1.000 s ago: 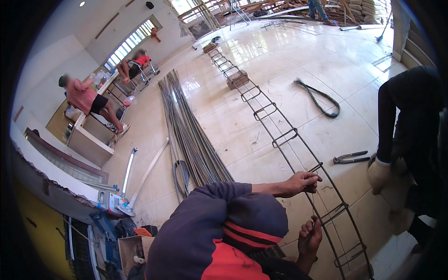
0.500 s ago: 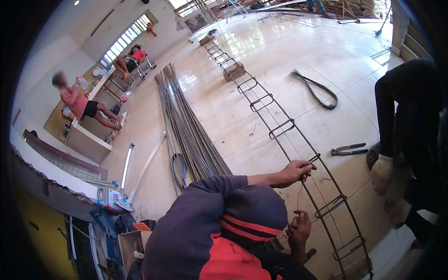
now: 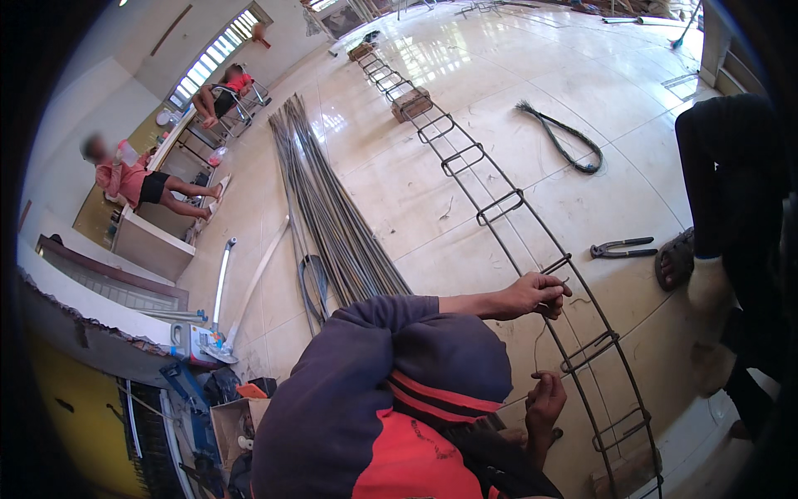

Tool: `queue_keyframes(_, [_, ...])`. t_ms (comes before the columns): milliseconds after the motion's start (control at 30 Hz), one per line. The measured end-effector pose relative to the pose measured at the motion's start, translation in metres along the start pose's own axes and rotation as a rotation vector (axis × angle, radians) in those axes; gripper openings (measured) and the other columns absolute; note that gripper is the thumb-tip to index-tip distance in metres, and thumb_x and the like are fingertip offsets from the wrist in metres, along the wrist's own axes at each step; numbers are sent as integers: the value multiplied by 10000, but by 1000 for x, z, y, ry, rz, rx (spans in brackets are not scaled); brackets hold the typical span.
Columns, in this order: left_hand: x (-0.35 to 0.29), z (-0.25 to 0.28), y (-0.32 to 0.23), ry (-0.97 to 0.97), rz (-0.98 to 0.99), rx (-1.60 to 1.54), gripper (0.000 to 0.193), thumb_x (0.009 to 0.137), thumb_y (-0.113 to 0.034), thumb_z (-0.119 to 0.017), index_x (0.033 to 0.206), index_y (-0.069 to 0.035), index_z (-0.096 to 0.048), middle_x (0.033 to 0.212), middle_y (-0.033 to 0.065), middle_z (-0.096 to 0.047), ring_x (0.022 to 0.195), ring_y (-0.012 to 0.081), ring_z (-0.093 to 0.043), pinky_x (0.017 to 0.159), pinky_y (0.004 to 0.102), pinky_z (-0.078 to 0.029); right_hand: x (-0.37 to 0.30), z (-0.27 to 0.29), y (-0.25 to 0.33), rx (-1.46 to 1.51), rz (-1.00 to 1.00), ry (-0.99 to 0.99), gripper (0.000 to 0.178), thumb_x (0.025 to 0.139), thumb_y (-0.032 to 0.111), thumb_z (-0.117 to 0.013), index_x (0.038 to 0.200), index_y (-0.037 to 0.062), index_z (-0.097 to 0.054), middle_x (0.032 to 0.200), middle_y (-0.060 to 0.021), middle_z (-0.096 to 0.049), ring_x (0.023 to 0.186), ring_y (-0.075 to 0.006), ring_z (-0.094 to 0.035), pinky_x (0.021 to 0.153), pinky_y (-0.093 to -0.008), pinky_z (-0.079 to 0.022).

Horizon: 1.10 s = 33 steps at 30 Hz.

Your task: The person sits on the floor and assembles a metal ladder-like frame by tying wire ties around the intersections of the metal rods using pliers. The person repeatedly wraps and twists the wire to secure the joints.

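By rebar frame [image 3: 568,259], L hand [image 3: 537,295] pinching wire [image 3: 539,341]; R hand [image 3: 545,405], gripping wire's lower end, nearer frame vs. 0.5s ago.

We can read no words, numbers or signs anywhere here. On the left, a white container [image 3: 199,343] standing on the floor has red and blue colouring on its face, but at this size we cannot tell whether any of it is lettering. In the near middle, the red cloth [image 3: 411,466] of the clothing bears a patch of dark marks; they are too unclear for us to say whether they are writing, a drawing or dirt.
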<state>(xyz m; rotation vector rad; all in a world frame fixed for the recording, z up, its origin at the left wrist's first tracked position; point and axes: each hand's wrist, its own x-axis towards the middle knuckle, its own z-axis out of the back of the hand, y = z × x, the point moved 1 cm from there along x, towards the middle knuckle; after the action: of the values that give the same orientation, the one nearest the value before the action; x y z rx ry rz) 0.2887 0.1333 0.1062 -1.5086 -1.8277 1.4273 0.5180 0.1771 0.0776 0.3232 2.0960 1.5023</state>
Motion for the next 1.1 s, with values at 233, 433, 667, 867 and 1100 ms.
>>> queue_keyframes(233, [-3, 1, -7, -21, -32, 178, 341, 963, -239, -534, 1163, 37, -552, 960, 86, -646, 897, 179, -639, 846, 316, -519, -6, -2, 1, 2, 56, 32, 232, 977, 182, -457, 957, 2, -602, 587, 29, -419, 478, -31, -362, 428, -204, -268])
queue_keyframes(433, [-7, 0, -4, -24, 15, 192, 357, 930, -233, -596, 1142, 53, -580, 990, 116, -664, 890, 167, -645, 822, 306, -522, -11, 16, 4, 189, -117, 201, 260, 973, 164, -449, 1062, -17, -612, 579, 37, -388, 466, -26, -336, 409, -204, -251])
queue_keyframes(667, [-30, -2, -24, -187, -155, 300, 300, 915, -212, -622, 1048, 56, -644, 851, 82, -679, 803, 148, -652, 754, 281, -527, -5, -10, 20, -69, -20, 254, 226, 962, 130, -471, 1078, -4, -612, 580, 82, -366, 465, -2, -289, 416, -200, -206])
queue_keyframes(867, [-66, -9, -46, -258, -223, 278, 299, 920, -216, -615, 1072, 41, -636, 889, 92, -685, 839, 140, -650, 796, 283, -527, 11, -20, 34, -183, 95, 421, 208, 954, 114, -459, 1000, -11, -618, 589, 55, -409, 496, -21, -349, 447, -208, -264])
queue_keyframes(1100, [-27, -38, 3, -148, -127, 122, 312, 922, -214, -610, 1085, 52, -622, 945, 114, -681, 882, 159, -648, 821, 297, -521, -16, 12, 44, -299, -60, 192, 261, 899, 113, -497, 1088, -3, -634, 626, -27, -519, 589, -100, -478, 556, -270, -412])
